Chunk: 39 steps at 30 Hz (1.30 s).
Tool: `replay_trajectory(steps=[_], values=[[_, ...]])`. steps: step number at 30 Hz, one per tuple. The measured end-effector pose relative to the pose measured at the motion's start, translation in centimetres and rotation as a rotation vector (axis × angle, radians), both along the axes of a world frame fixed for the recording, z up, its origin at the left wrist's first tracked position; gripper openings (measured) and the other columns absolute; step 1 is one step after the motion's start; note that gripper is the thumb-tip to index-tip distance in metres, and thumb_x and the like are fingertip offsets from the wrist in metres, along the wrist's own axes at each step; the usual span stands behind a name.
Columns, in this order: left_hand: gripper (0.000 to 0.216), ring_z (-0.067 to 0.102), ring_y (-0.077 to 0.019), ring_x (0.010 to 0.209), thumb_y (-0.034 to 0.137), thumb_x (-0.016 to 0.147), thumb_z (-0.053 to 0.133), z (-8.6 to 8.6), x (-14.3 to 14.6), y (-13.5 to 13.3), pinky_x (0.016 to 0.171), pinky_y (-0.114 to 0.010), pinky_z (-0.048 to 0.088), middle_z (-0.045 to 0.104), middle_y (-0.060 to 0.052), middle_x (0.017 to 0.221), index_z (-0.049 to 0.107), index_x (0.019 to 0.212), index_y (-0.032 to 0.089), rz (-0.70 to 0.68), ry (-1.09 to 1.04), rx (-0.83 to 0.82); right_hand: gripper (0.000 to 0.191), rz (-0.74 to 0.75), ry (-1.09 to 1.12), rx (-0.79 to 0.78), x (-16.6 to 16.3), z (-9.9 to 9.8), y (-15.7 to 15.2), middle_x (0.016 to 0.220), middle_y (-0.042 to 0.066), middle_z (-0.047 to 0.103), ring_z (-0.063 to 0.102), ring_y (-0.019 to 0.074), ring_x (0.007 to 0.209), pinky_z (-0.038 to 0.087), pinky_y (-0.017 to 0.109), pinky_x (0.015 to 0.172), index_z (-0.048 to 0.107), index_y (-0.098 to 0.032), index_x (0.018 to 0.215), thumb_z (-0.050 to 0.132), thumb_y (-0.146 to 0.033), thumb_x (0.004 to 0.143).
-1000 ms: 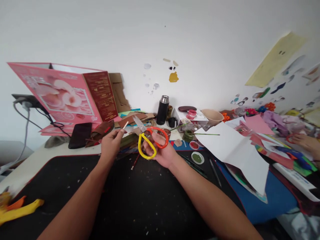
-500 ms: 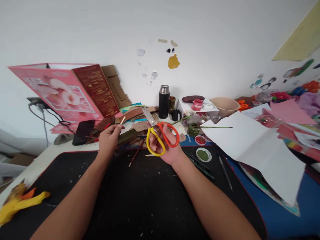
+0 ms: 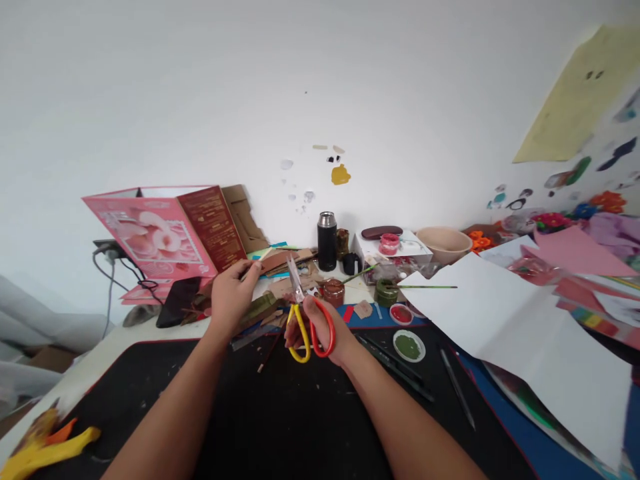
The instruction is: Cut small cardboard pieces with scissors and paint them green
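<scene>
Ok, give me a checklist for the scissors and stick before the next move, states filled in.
1. Scissors held in the right hand: ok.
2. Blades parted: ok, they look slightly open.
3. Thin stick gripped by the left hand: ok, at its fingertips.
4. Blades apart from the left hand: ok, a gap shows.
5. Black mat free of loose tools: not ok, dark pens lie there.
6. Right forearm off the pens: cannot tell.

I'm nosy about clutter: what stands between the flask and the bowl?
In the head view: a brown container, a small black object, and a white box carrying a dark case and pink jar.
</scene>
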<state>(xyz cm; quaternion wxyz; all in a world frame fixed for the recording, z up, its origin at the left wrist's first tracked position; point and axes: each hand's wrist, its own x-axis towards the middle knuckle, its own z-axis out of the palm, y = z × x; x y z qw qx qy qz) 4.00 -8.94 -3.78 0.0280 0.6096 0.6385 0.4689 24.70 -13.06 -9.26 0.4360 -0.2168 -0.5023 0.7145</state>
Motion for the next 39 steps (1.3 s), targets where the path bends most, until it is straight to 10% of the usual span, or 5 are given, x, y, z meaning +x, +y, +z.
replay_trajectory(steps=[13,22,39], values=[[0.04,0.073,-0.0269,0.091,0.047,0.098,0.05,-0.9,-0.9,-1.3,0.072,-0.031,0.046,0.082,-0.008,0.097,0.081,0.099,0.022,0.172,0.303,-0.015,0.103,0.131,-0.11,0.056,-0.9,-0.8,-0.7,0.092,0.012,0.08,0.079,0.028,0.077,0.059,0.039,0.074,0.06,-0.018,0.14,0.067,-0.093,0.07],[0.034,0.074,-0.0274,0.096,0.043,0.1,0.051,-0.4,0.2,-2.0,0.076,-0.032,0.048,0.082,-0.008,0.101,0.079,0.1,0.023,0.111,0.418,-0.011,0.082,-0.048,-0.27,0.076,-1.6,-0.9,-1.2,0.075,0.005,0.074,0.058,0.0122,0.039,0.043,0.022,0.038,0.067,-0.015,0.12,0.062,-0.087,0.083],[0.038,0.073,-0.0271,0.092,0.044,0.101,0.05,-0.6,2.1,-2.8,0.066,-0.032,0.043,0.081,-0.009,0.098,0.08,0.099,0.022,0.006,0.609,-0.102,0.047,-0.189,-0.375,0.103,-1.8,-1.7,-1.0,0.063,-0.004,0.062,0.053,0.0098,0.039,0.037,0.019,0.036,0.066,-0.021,0.094,0.072,-0.067,0.089]])
